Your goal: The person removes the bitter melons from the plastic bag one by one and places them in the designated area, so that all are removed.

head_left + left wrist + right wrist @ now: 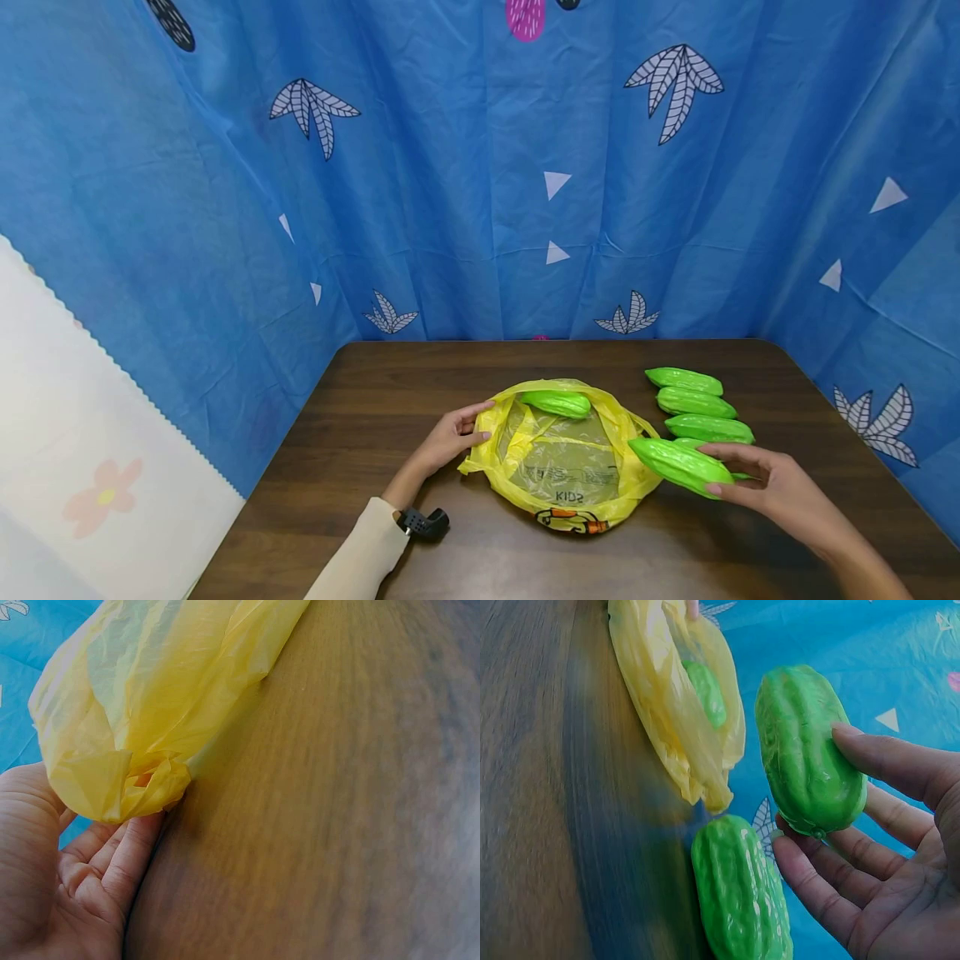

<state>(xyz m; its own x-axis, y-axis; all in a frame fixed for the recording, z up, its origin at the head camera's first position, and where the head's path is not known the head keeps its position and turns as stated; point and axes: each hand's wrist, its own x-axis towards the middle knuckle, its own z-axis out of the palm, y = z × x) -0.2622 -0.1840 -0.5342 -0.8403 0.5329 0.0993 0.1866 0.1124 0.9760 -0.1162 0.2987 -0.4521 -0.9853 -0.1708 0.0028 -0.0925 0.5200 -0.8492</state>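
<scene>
My right hand (765,479) grips a glossy green bitter melon (678,465) by its near end, thumb on one side and fingers on the other. The melon is raised beside the right rim of a yellow plastic bag (501,479), tip toward the bag. The bag's mouth gapes upward, and one bitter melon (558,403) lies inside at the far side. At the bag's left rim, my left hand (448,437) holds the plastic between thumb and fingers; in the left wrist view the bunched yellow film (124,784) hides the fingertips.
Several more green bitter melons (696,403) lie in a row at the right of the brown wooden table (420,375), the nearest partly hidden behind the held one. A blue patterned curtain (465,183) hangs behind the table. A black device (426,525) sits at my left wrist.
</scene>
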